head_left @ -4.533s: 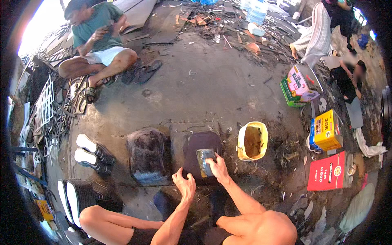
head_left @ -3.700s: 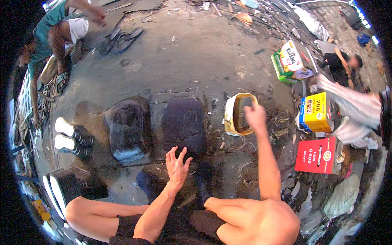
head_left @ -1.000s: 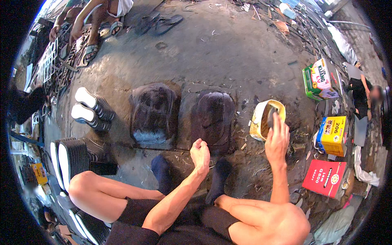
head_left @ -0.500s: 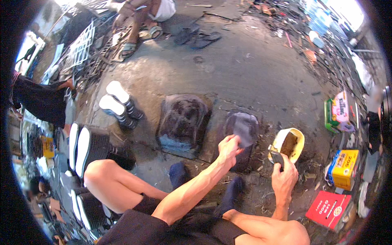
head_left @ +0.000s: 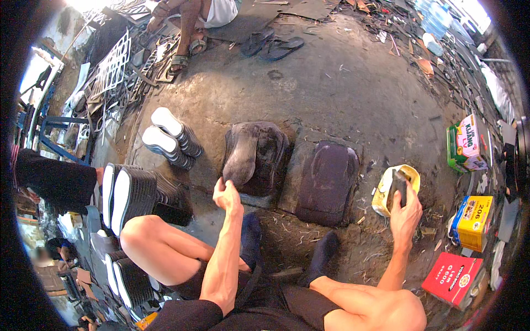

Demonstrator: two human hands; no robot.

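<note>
My left hand [head_left: 227, 197] pinches one end of a dark grey shoe sole [head_left: 242, 157], which lies over the left part of a dark, worn block [head_left: 273, 154] on the ground. To the right of that block is a second flat dark pad [head_left: 327, 185], with a pale sole-shaped outline on it. My right hand [head_left: 407, 214] grips a dark, flat-handled tool [head_left: 399, 189], possibly a brush; its lower end is hidden. It dips into a yellowish-white tub [head_left: 380, 197] smeared inside with a brown substance.
Stacks of white-topped soles [head_left: 171, 139] stand at left, with more [head_left: 132, 198] beside my knee. Tins in green [head_left: 466, 144] and yellow [head_left: 472, 223] and a red box [head_left: 452, 279] line the right. Sandals [head_left: 276, 47] and a seated person's feet [head_left: 179, 62] are farther off.
My left hand has moved left with the sole, from the right pad to the left block. My right hand has shifted slightly right and up, bringing the tool into the tub.
</note>
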